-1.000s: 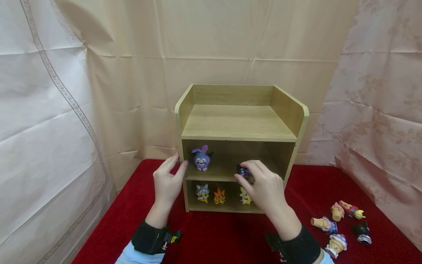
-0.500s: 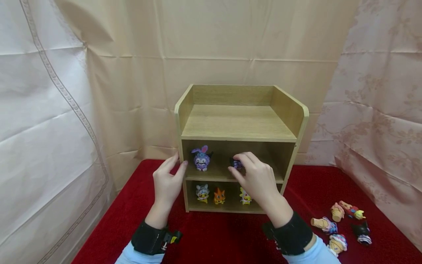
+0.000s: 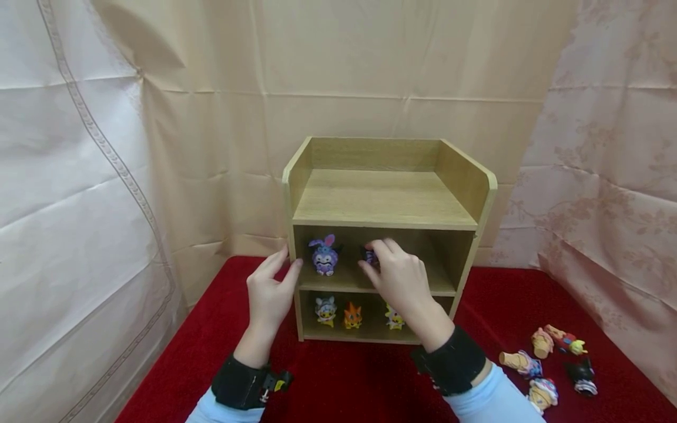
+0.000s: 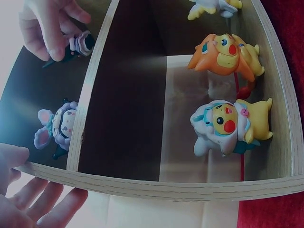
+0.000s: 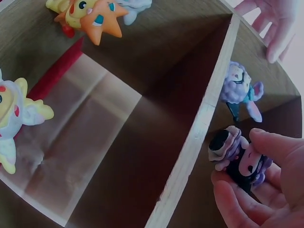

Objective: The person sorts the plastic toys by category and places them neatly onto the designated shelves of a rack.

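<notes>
A small wooden shelf unit (image 3: 384,224) stands on a red cloth. My left hand (image 3: 271,291) grips its left side panel, thumb at the front edge and fingers along the outside. Inside the middle compartment, my right hand (image 3: 400,275) holds a black-and-purple figurine (image 5: 242,159) between thumb and fingers; the hand partly covers it in the head view. To its left a purple figurine with long ears (image 3: 324,256) stands upright on the same board. Below, the bottom compartment holds a grey-hooded yellow figurine (image 3: 325,311), an orange-hooded one (image 3: 352,316) and a white-and-yellow one (image 3: 394,317).
Several figurines lie on the cloth at the right, among them a black one (image 3: 582,376), one with a cone base (image 3: 522,362) and a pink-topped one (image 3: 542,342). A beige curtain (image 3: 211,147) hangs behind the shelf unit.
My right hand has moved left and slightly up into the middle compartment with the black-and-purple figurine, closer to the long-eared one. The left hand stays on the side panel.
</notes>
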`<state>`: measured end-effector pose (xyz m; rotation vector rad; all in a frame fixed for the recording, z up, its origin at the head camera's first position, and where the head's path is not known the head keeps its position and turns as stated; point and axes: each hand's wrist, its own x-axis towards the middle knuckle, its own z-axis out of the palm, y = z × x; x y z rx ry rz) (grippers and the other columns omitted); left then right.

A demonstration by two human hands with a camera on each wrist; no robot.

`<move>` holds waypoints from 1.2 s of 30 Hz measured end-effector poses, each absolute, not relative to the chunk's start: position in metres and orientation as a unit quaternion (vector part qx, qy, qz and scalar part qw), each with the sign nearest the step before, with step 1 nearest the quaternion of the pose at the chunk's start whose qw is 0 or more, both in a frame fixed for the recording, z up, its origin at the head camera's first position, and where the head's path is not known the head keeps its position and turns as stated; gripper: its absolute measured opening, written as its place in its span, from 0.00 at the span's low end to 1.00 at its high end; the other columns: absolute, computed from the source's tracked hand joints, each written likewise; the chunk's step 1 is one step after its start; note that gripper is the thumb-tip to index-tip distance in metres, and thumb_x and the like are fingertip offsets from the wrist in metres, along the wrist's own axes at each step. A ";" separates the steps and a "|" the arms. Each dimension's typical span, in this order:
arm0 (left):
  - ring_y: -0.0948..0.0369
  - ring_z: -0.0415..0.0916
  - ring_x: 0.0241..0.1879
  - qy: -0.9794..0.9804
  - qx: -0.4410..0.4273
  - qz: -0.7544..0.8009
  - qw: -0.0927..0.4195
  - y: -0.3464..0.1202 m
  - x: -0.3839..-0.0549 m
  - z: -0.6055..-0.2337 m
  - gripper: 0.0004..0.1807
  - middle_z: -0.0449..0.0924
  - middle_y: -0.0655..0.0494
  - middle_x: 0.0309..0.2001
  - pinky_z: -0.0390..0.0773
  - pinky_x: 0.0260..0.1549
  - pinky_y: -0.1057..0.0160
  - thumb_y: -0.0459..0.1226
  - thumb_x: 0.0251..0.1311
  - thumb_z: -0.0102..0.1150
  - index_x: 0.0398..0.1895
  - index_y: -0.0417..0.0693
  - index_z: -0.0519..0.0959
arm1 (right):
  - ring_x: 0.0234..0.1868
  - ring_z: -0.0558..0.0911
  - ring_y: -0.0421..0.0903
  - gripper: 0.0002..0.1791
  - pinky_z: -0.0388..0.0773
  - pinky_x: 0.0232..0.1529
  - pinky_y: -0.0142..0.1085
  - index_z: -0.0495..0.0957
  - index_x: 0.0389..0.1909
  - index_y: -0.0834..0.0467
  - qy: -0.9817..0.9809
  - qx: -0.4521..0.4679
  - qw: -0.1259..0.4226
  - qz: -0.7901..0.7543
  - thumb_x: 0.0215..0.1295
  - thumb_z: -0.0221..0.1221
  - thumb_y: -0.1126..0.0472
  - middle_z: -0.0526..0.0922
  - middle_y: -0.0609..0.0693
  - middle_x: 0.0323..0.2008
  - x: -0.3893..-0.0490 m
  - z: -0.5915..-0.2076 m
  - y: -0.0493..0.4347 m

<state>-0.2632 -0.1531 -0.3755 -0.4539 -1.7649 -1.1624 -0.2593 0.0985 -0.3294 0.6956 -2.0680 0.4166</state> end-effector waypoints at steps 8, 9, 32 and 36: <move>0.54 0.86 0.46 -0.721 -0.185 -0.472 0.472 -0.153 -0.263 -0.376 0.23 0.86 0.46 0.51 0.84 0.45 0.59 0.29 0.58 0.73 0.58 0.38 0.83 | 0.24 0.84 0.52 0.17 0.81 0.18 0.47 0.82 0.44 0.59 -0.851 0.266 0.420 0.171 0.60 0.74 0.56 0.82 0.54 0.35 -0.265 -0.330 0.091; 0.53 0.86 0.46 -0.720 -0.185 -0.473 0.472 -0.153 -0.263 -0.376 0.23 0.86 0.46 0.51 0.84 0.45 0.60 0.29 0.58 0.73 0.58 0.38 0.83 | 0.24 0.84 0.53 0.17 0.81 0.18 0.47 0.82 0.45 0.59 -0.853 0.264 0.416 0.171 0.61 0.74 0.56 0.82 0.54 0.35 -0.266 -0.330 0.090; 0.54 0.86 0.46 -0.708 -0.192 -0.482 0.479 -0.153 -0.265 -0.376 0.22 0.86 0.46 0.50 0.84 0.44 0.55 0.28 0.58 0.73 0.57 0.39 0.83 | 0.22 0.83 0.55 0.19 0.78 0.14 0.47 0.82 0.45 0.59 -0.882 0.239 0.379 0.148 0.59 0.75 0.54 0.83 0.54 0.38 -0.274 -0.338 0.074; 0.52 0.86 0.46 -0.706 -0.193 -0.482 0.481 -0.152 -0.264 -0.376 0.21 0.86 0.46 0.50 0.84 0.43 0.55 0.28 0.58 0.72 0.57 0.38 0.83 | 0.24 0.84 0.55 0.20 0.78 0.15 0.46 0.82 0.46 0.57 -0.894 0.236 0.353 0.146 0.58 0.75 0.54 0.82 0.54 0.40 -0.273 -0.336 0.075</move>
